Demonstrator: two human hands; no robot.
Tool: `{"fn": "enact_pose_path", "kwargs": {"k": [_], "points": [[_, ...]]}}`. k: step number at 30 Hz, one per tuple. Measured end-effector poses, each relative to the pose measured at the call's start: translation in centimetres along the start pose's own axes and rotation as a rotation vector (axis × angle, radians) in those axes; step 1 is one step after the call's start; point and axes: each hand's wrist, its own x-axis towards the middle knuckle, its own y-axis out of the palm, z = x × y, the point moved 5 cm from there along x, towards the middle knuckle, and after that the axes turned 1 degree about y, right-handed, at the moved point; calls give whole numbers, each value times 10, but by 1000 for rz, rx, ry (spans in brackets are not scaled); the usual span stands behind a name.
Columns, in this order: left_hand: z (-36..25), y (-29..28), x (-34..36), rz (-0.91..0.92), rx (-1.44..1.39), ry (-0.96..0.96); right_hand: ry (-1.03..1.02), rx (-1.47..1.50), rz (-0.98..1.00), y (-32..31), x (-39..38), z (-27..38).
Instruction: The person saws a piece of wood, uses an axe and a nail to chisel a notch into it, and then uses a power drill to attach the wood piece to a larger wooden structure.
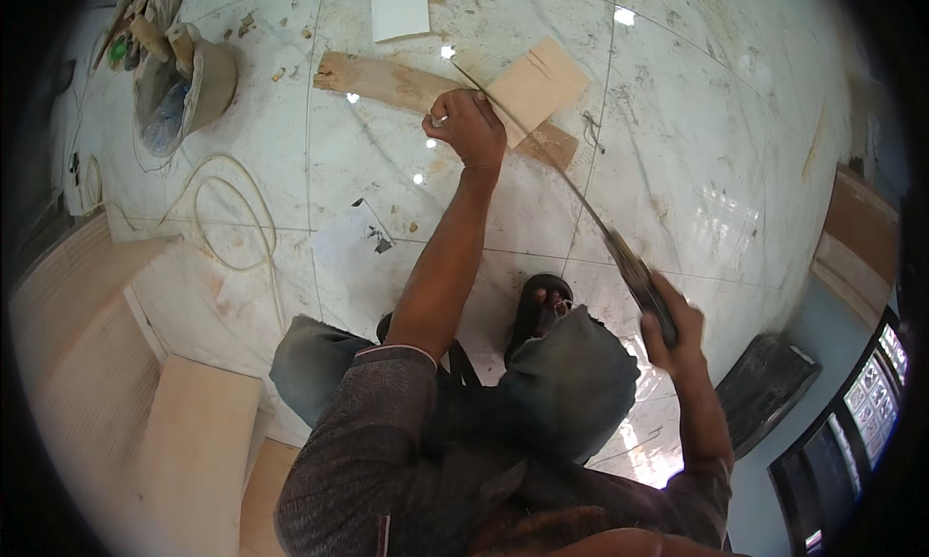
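My right hand [674, 327] is wrapped round the dark handle of a hand saw [592, 211]. Its long thin blade slants up and left across the corner side of a pale square piece of wood [542, 81]. That piece lies on a longer brown wooden plank [387, 81] on the floor. Just left of the blade, my left hand [469, 126] bears down over the plank with fingers curled. What lies under those fingers is hidden.
A white square sheet [400, 8] lies at the far side. At the left stand a bucket [211, 85] of tools and a looped pale hose [232, 264]. Wooden panels [198, 451] lean lower left. A black object [769, 392] sits by the right wall. My sandalled foot [547, 305] is close by.
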Motion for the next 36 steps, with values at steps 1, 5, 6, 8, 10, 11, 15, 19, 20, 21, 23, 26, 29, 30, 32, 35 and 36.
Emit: {"fn": "enact_pose_path", "kwargs": {"k": [1, 5, 6, 8, 10, 11, 15, 19, 20, 21, 23, 26, 29, 30, 32, 35, 36], "points": [[2, 1, -2, 4, 9, -6, 158, 5, 111, 7, 22, 5], [5, -2, -7, -9, -4, -2, 50, 28, 18, -12, -14, 3], [4, -5, -7, -13, -11, 17, -24, 11, 5, -18, -24, 4], [0, -3, 0, -12, 27, 12, -41, 15, -16, -21, -21, -4], [1, 0, 1, -16, 22, 9, 30, 20, 8, -9, -3, -1], [2, 2, -1, 5, 13, -9, 110, 32, 38, -2, 15, 1], [7, -2, -7, 34, -23, -32, 139, 61, 73, -7, 8, 0], [-4, 2, -2, -17, -6, 52, 64, 89, -7, -20, -23, 1], [-3, 5, 6, -15, 44, 0, 159, 112, 0, -16, -14, 0], [-1, 9, 9, -4, 79, -9, 244, 128, 6, -17, -5, -5], [8, 10, 8, 37, 141, -28, 262, 84, 39, -26, -10, -4], [13, 6, 0, 43, 60, -25, -19, -39, 78, -36, -26, 3], [9, 5, 3, 44, 20, 20, 86, 146, -24, -24, -19, -26], [12, 6, 5, 60, 34, 18, 147, 143, 40, -10, -4, -24], [11, 8, 6, 71, 28, 32, 165, 199, 33, 16, 22, -23], [10, 1, 2, 52, -6, 70, 79, 229, -67, 17, 19, -19], [11, -1, 1, 45, -12, 81, 32, 229, -118, 13, 12, -19]]}}
